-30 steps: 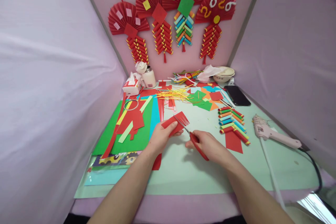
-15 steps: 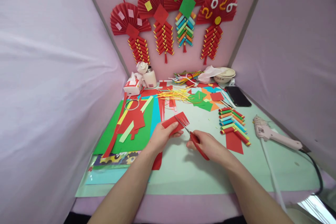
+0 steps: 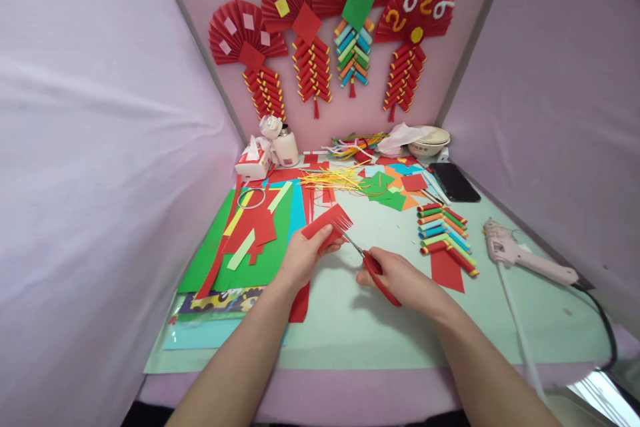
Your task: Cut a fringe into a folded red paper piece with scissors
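My left hand (image 3: 311,255) pinches a strip of red paper (image 3: 320,221) between thumb and fingers, held above the table. The paper's right end is slit into a fringe of several thin strands. My right hand (image 3: 390,275) is closed around the handles of red-handled scissors (image 3: 383,287). The scissor blades point up and left and meet the lower edge of the fringed end, close to my left fingertips. Below my left wrist lies another red paper piece (image 3: 299,307), partly hidden by the forearm.
Coloured paper sheets (image 3: 205,260) lie at left with a ring (image 3: 251,198) on top. Yellow strips (image 3: 335,179) and paper scraps (image 3: 390,199) sit farther back. At right are rolled paper firecrackers (image 3: 445,233), a glue gun (image 3: 525,257) and a phone (image 3: 454,182). Fan decorations (image 3: 306,23) hang behind.
My left hand has shifted slightly left with the red paper. The scissors now sit lower along the fringed end, near the paper's near edge.
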The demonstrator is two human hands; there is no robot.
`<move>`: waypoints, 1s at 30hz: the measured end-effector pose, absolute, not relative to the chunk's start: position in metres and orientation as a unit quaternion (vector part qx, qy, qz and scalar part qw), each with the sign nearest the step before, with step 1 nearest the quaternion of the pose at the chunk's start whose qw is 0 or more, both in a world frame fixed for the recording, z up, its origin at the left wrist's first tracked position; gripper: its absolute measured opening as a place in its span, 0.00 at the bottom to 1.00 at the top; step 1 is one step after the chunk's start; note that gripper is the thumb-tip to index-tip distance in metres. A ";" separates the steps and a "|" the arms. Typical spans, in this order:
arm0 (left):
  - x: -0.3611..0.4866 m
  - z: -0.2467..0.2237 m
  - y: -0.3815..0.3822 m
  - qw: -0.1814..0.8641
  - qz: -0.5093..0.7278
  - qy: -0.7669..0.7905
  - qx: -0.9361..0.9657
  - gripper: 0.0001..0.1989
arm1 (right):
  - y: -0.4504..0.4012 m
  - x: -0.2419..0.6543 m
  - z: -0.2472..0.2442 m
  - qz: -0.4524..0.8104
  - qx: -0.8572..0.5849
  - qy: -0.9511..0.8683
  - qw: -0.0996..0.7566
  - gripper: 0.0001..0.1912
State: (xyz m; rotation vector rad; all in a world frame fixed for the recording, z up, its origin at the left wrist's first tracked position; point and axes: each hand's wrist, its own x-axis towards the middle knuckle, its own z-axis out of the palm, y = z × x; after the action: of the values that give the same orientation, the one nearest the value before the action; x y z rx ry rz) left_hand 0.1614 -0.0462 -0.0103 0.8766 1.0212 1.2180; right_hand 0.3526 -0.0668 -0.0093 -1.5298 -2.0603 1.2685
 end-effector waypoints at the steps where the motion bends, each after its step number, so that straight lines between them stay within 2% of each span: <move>1: 0.161 -0.011 -0.046 0.616 0.527 0.443 0.384 0.16 | -0.067 0.352 -0.009 0.441 -0.530 -0.711 0.139 0.16; 21: 0.162 -0.011 -0.047 0.612 0.521 0.453 0.386 0.16 | -0.064 0.351 -0.011 0.399 -0.546 -0.723 0.140 0.24; 30: 0.162 -0.008 -0.046 0.613 0.524 0.460 0.372 0.16 | -0.064 0.351 -0.010 0.383 -0.559 -0.721 0.148 0.24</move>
State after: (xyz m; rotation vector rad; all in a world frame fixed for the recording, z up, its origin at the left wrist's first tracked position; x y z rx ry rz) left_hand 0.1621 -0.0463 -0.0082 0.8572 1.0608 1.2080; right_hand 0.3512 -0.0640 -0.0105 -1.6072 -2.0721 1.1004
